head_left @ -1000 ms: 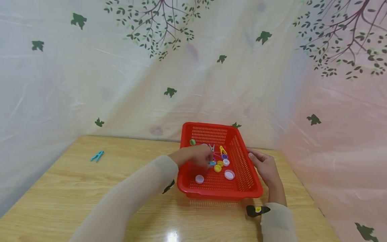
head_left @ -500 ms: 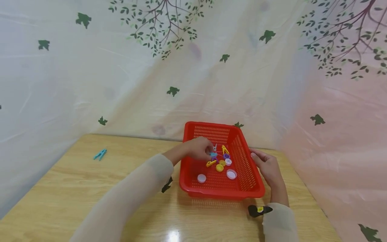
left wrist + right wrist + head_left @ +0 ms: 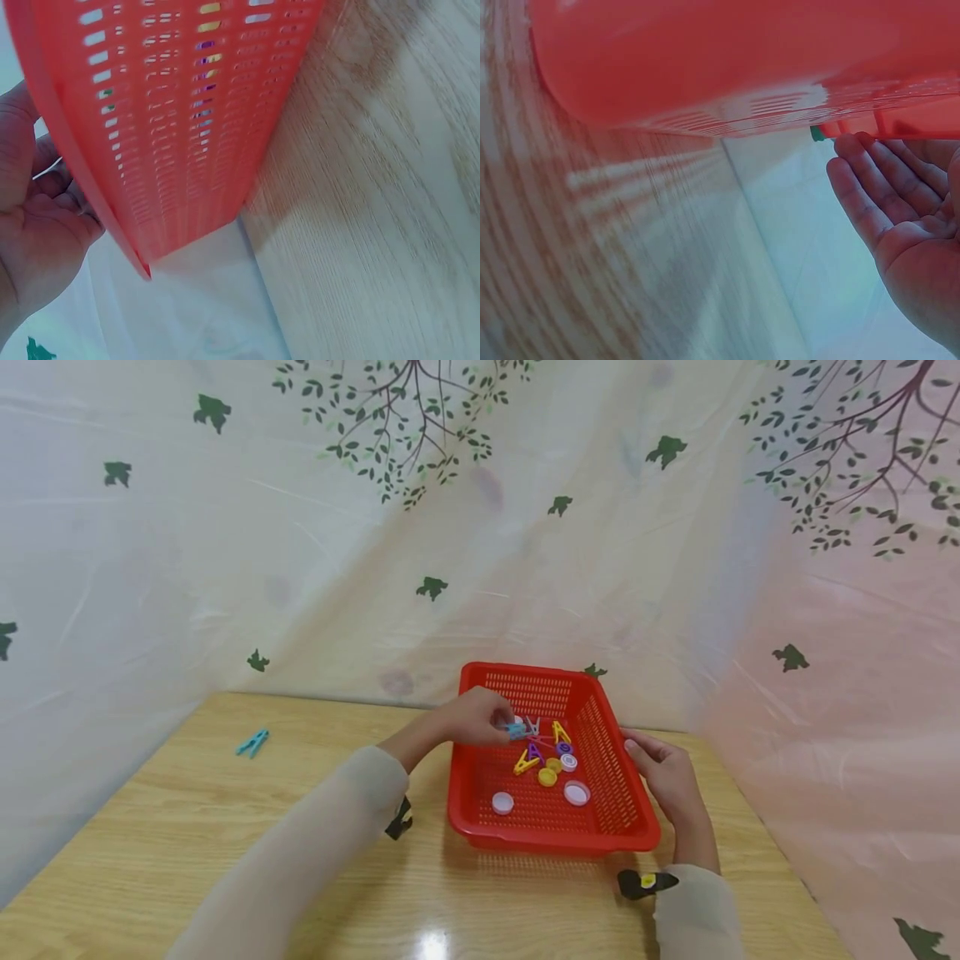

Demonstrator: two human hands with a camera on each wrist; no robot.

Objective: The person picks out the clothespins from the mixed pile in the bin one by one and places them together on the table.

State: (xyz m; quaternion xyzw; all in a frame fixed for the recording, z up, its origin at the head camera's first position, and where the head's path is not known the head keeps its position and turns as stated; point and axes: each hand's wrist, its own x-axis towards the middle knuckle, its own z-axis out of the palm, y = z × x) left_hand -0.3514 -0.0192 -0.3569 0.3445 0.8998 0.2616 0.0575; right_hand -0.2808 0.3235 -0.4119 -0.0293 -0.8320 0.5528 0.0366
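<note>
Just right of the frame's centre, the left hand [image 3: 480, 717] has its fingers curled in a pinch on a light blue clothespin [image 3: 516, 731], above the far left part of the red basket [image 3: 555, 842]. In the right half, the right hand [image 3: 663, 768] rests against the basket's right rim, fingers fairly straight under the lip (whether the thumb presses down from above, I cannot tell).

A light, even pinch would probably suit the pin best, since a hard squeeze on its handles could spring it open. The left wrist lies across the left wall, so keeping it raised should avoid snagging that edge. Steady, gentle pressure from the right hand ought to keep the basket from skidding.

Below the pinch, a yellow clothespin [image 3: 526, 763] and a purple clothespin [image 3: 535, 752] lie close together and could tangle; yellow caps [image 3: 547, 777] sit just beside them. Another blue clothespin [image 3: 252, 743] lies on the wooden table [image 3: 187, 827], left of centre.
</note>
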